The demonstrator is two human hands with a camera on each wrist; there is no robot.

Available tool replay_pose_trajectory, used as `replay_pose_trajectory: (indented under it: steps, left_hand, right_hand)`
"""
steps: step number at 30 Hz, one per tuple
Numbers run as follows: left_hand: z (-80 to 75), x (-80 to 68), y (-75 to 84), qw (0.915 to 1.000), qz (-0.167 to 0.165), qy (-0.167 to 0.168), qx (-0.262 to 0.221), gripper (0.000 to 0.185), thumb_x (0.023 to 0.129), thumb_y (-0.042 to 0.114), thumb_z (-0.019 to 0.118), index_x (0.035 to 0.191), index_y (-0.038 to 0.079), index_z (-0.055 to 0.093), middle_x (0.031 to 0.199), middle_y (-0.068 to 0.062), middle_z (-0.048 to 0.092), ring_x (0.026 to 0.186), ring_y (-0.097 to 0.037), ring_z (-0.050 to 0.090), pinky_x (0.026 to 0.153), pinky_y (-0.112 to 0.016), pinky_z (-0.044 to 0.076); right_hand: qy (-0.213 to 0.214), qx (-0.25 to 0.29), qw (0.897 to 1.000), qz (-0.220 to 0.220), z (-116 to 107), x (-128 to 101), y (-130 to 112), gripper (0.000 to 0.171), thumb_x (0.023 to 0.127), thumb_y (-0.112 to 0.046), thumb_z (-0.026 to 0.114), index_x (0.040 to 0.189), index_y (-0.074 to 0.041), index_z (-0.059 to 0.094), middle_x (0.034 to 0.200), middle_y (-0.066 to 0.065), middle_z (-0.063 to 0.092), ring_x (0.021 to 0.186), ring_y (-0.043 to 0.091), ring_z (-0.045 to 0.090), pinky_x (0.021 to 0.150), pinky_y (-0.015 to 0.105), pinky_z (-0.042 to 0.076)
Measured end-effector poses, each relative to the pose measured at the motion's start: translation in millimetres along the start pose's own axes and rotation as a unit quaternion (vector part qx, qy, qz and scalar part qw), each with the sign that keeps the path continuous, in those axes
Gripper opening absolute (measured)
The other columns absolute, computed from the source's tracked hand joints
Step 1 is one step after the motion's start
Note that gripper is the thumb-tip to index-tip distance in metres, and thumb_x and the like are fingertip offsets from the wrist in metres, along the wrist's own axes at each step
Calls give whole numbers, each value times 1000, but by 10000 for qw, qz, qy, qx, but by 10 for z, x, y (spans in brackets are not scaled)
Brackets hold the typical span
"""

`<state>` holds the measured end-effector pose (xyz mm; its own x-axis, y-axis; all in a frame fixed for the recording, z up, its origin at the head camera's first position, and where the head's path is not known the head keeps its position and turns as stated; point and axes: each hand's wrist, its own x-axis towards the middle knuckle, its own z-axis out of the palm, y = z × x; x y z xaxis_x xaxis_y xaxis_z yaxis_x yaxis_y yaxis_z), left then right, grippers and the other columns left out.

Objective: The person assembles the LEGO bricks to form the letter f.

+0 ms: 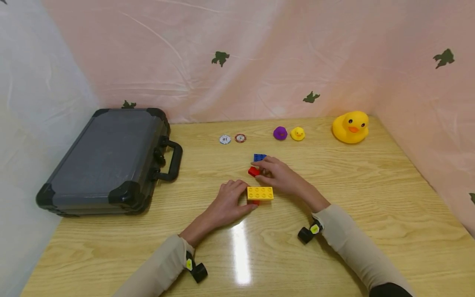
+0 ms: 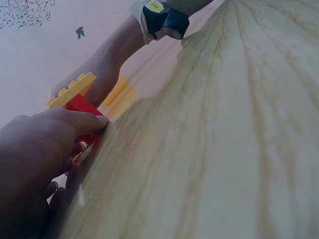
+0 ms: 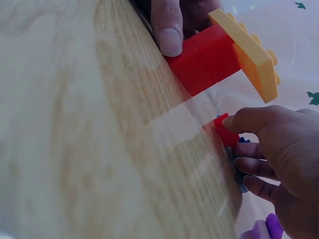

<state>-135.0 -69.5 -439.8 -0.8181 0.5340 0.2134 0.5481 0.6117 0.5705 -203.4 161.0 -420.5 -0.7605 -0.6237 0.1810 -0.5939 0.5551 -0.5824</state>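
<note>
My left hand grips a stack of two red toy building bricks, thumb on the near side, close over the tabletop. A flat yellow eight-stud plate caps the stack and juts out past it to the right. Just beyond, my right hand pinches a small loose red brick with thumb and fingertips; part of that brick is hidden by the fingers. Behind it lies a dark blue studded brick, partly covered by the right index finger in the head view.
A grey hard case with black corners stands at the left. Along the back lie a white chip, a red chip, a purple ring-shaped piece, a small yellow duck and a large one.
</note>
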Motion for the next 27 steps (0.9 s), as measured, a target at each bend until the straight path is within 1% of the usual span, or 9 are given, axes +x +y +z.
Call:
replay_pose_trajectory:
  steps: [3, 9, 13, 22, 25, 27]
  left_hand:
    - [2, -1, -1, 10000, 15, 13, 20, 34, 91, 35, 81, 109, 11, 65, 111, -3, 63, 101, -24, 52, 87, -43, 38]
    - [0, -3, -1, 10000, 21, 10, 27, 34, 91, 35, 80, 109, 11, 65, 110, -3, 63, 101, -24, 52, 87, -43, 38]
    - [2, 1, -4, 10000, 25, -2, 37, 34, 91, 36, 80, 110, 11, 65, 111, -3, 63, 101, -24, 52, 87, -43, 37]
    - [5, 0, -2, 10000, 16, 1, 22, 34, 91, 36, 81, 108, 11, 65, 109, -2, 63, 100, -24, 52, 85, -41, 37]
    - [8, 1, -4, 10000, 3, 5, 4, 34, 91, 35, 81, 108, 11, 65, 109, -2, 63, 100, -24, 51, 85, -41, 37]
    - [7, 2, -4, 10000, -4, 17, -7, 34, 91, 35, 81, 109, 11, 65, 110, -3, 63, 100, -24, 51, 85, -41, 37]
  right_hand:
    - [-30, -27, 10000, -30, 0, 6, -6, 44, 98, -13, 72, 140, -1, 62, 107, 7, 60, 91, 21, 57, 81, 38, 51]
    - [-119, -39, 9998, 149, -4, 7, -27, 41, 99, -15, 72, 137, -1, 64, 110, 7, 60, 92, 20, 57, 81, 37, 51]
    - [-139, -64, 9997, 186, -8, 13, -28, 40, 99, -15, 72, 135, -1, 65, 108, 6, 60, 91, 20, 56, 80, 37, 51]
    - [-86, 47, 9995, 293, -15, 9, -30, 37, 97, -17, 75, 129, -2, 66, 104, 4, 62, 91, 21, 57, 82, 38, 51]
    - [-18, 114, 9994, 339, -27, -4, -37, 37, 96, -18, 76, 128, -3, 66, 104, 4, 62, 92, 21, 57, 83, 38, 51]
    - [55, 126, 9995, 295, -39, -12, -39, 36, 96, -19, 77, 127, -4, 66, 105, 4, 61, 93, 21, 56, 84, 39, 51]
